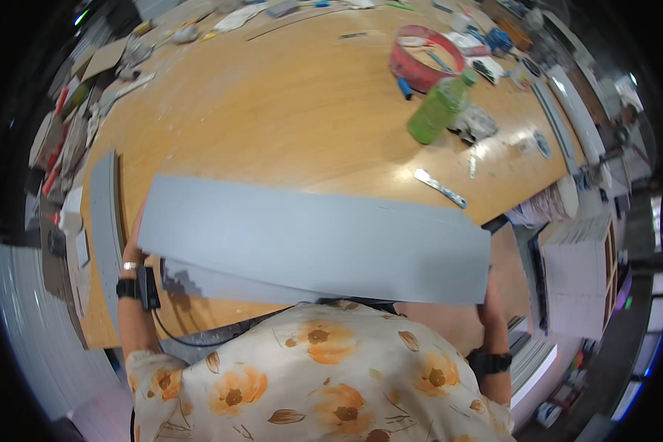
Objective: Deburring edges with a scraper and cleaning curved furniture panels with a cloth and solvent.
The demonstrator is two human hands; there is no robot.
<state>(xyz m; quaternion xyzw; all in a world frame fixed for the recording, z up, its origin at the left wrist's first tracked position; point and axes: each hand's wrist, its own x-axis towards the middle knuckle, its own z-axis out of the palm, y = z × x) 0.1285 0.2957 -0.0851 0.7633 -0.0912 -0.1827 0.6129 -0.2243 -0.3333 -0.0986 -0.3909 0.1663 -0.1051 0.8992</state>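
Grey panel point(309, 239) spans the centre of the frame, the left hand point(136, 232) holding its left end and the right hand point(490, 296) its right end, their fingers mostly hidden. Its right end reaches past the edge of the table point(272, 110), so a loosened right grip could let that end drop; swung toward the upper right, it might topple the green bottle point(436, 110).

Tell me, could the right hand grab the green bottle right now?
Probably not: the right hand, mostly hidden, seems busy holding the grey panel, and the green bottle sits beyond it on the table.
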